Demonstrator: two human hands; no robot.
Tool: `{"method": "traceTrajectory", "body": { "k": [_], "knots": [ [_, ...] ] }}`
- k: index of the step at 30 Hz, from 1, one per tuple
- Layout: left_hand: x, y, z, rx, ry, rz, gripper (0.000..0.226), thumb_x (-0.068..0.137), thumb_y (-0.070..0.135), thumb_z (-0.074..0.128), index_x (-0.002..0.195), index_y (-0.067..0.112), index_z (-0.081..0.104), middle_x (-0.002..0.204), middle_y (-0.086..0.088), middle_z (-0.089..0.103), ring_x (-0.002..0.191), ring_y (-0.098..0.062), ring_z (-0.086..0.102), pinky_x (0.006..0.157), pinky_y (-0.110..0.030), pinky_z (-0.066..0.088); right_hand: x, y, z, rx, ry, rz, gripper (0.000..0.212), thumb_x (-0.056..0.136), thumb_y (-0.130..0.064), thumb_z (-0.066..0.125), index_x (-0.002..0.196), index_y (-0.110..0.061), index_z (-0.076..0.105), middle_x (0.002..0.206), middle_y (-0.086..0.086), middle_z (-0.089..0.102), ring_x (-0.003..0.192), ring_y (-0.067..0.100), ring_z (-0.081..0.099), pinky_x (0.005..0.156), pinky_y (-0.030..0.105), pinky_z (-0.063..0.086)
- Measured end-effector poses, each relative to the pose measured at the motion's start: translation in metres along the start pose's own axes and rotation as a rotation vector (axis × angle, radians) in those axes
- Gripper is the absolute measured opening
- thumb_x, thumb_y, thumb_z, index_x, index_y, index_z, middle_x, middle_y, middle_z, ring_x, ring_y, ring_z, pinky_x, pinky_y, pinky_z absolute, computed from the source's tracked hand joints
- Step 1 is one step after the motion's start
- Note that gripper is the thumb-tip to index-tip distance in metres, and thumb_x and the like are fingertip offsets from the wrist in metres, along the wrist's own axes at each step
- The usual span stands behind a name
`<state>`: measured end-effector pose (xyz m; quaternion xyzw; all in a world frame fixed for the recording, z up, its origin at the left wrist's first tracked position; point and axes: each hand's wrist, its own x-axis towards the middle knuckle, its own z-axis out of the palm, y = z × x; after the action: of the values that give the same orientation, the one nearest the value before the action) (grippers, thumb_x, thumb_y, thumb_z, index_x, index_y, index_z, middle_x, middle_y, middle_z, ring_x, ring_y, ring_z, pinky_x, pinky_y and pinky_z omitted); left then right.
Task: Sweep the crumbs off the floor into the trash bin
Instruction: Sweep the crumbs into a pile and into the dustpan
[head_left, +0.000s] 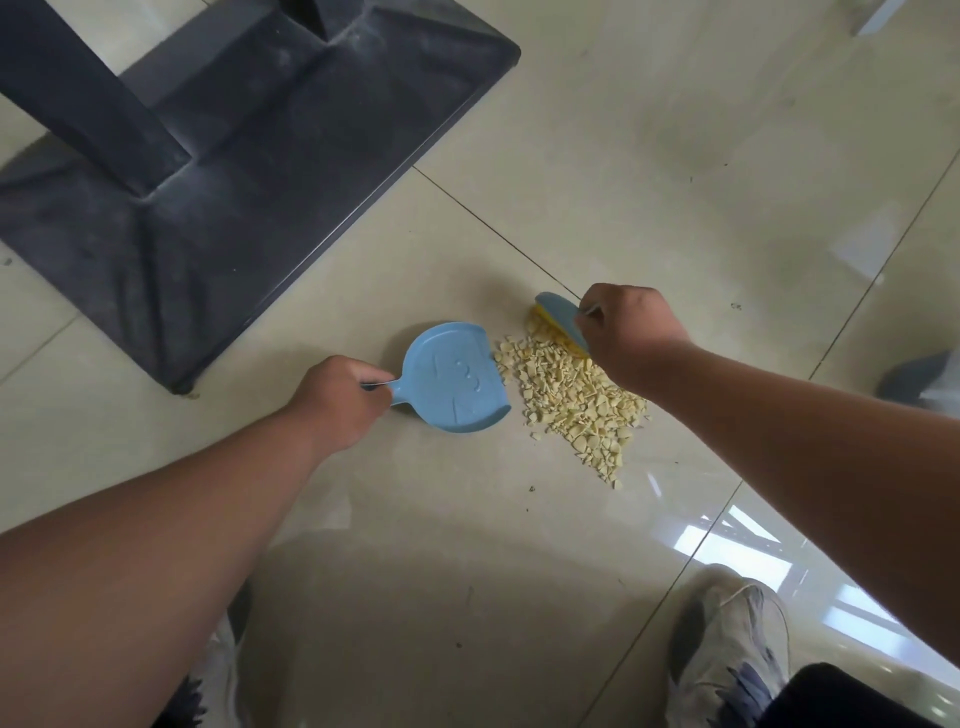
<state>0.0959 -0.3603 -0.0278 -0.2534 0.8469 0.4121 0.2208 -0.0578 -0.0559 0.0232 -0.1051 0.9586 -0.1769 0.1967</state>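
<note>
**Blue mini dustpan and brush, crumbs piled up and ready to go**

Right hand (631, 332) is wrapped around the back of a little blue hand brush (562, 321) with yellow bristles, planted at the far edge of the heap. Just toward the other hand from it sits the pile of pale yellow crumbs (571, 397), flaky broken bits on the tiled floor (675, 156). Left hand (340, 397) pinches the stubby handle of the blue dustpan (453, 376), whose open lip is just beside the pile's edge and looks empty.

My guess: those crumbs are super light and brittle, so they'll scatter or skip over the lip if swept hard. Short gentle strokes, pan edge pressed flat to the tile.

Off beyond the left hand is a dark table base (249, 156). No trash bin in sight.
</note>
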Motion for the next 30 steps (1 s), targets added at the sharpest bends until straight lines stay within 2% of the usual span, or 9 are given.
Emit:
{"method": "traceTrajectory", "body": {
  "k": [3,7,10,13,14,16,19,26,30],
  "knots": [
    [0.0,0.001,-0.001,-0.014,-0.001,0.005,0.021,0.095,0.016,0.062,0.079,0.008,0.073,0.066,-0.001,0.04,0.062,-0.019,0.032,0.059,-0.03,0.031,0.001,0.004,-0.006,0.042,0.07,-0.001,0.016,0.098,-0.021,0.056,0.098,-0.02,0.071,0.083,0.004,0.067,0.057,0.019,0.064,0.048,0.03,0.052],
    [0.003,0.002,-0.009,-0.077,0.008,0.018,0.02,0.095,0.017,0.064,0.085,0.016,0.081,0.065,0.003,0.047,0.057,-0.015,0.034,0.055,-0.026,0.033,0.01,0.007,-0.014,0.073,0.193,-0.014,0.014,0.092,-0.015,0.063,0.096,-0.02,0.076,0.08,0.001,0.065,0.055,0.015,0.062,0.04,0.02,0.042],
    [0.007,0.003,-0.016,-0.127,0.041,-0.005,0.021,0.094,0.016,0.067,0.089,0.025,0.085,0.059,0.013,0.058,0.047,-0.008,0.039,0.044,-0.021,0.036,0.021,0.001,-0.017,-0.019,0.196,-0.091,0.023,0.089,-0.007,0.058,0.1,-0.014,0.078,0.09,0.005,0.067,0.076,0.028,0.063,0.059,0.031,0.053],
    [0.011,0.006,-0.017,-0.14,0.085,-0.022,0.017,0.092,0.015,0.071,0.088,0.026,0.084,0.057,0.016,0.064,0.04,-0.004,0.045,0.039,-0.017,0.037,0.027,-0.008,-0.013,-0.112,0.131,-0.164,0.025,0.093,-0.005,0.06,0.105,-0.014,0.08,0.102,0.006,0.071,0.097,0.029,0.061,0.077,0.036,0.053],
    [0.012,0.006,-0.016,-0.144,0.101,-0.029,0.015,0.092,0.016,0.072,0.09,0.025,0.083,0.062,0.015,0.067,0.041,-0.003,0.048,0.039,-0.016,0.038,0.027,-0.011,-0.011,-0.11,0.101,-0.19,0.023,0.095,-0.006,0.061,0.105,-0.014,0.08,0.102,0.007,0.073,0.097,0.03,0.062,0.078,0.036,0.053],
    [0.014,0.006,-0.013,-0.148,0.125,-0.036,0.011,0.091,0.016,0.074,0.091,0.024,0.081,0.073,0.007,0.071,0.048,-0.002,0.052,0.044,-0.018,0.041,0.025,-0.018,-0.005,-0.039,0.019,-0.177,0.018,0.097,-0.008,0.063,0.102,-0.015,0.079,0.09,0.009,0.073,0.076,0.028,0.065,0.065,0.035,0.055],
    [0.015,0.002,-0.008,-0.142,0.126,-0.043,0.01,0.091,0.017,0.074,0.086,0.022,0.08,0.073,0.002,0.067,0.058,-0.015,0.052,0.053,-0.023,0.041,0.017,-0.022,0.006,0.039,-0.074,-0.17,0.011,0.099,-0.014,0.067,0.099,-0.02,0.077,0.076,0.004,0.066,0.056,0.02,0.055,0.052,0.03,0.047],
    [0.009,-0.008,-0.01,-0.132,0.121,-0.056,0.011,0.092,0.02,0.074,0.084,0.024,0.079,0.074,0.001,0.067,0.061,-0.016,0.053,0.056,-0.025,0.043,-0.006,-0.011,0.007,0.045,-0.166,-0.231,0.011,0.099,-0.014,0.068,0.099,-0.022,0.076,0.073,0.002,0.065,0.051,0.013,0.053,0.048,0.026,0.041],
    [0.006,-0.014,-0.015,-0.129,0.115,-0.051,0.012,0.092,0.02,0.075,0.083,0.025,0.08,0.073,0.001,0.067,0.06,-0.016,0.052,0.053,-0.024,0.043,-0.016,-0.001,0.003,0.013,-0.209,-0.258,0.012,0.099,-0.016,0.068,0.101,-0.023,0.077,0.077,0.003,0.069,0.057,0.02,0.061,0.052,0.03,0.048]
  ]
}}
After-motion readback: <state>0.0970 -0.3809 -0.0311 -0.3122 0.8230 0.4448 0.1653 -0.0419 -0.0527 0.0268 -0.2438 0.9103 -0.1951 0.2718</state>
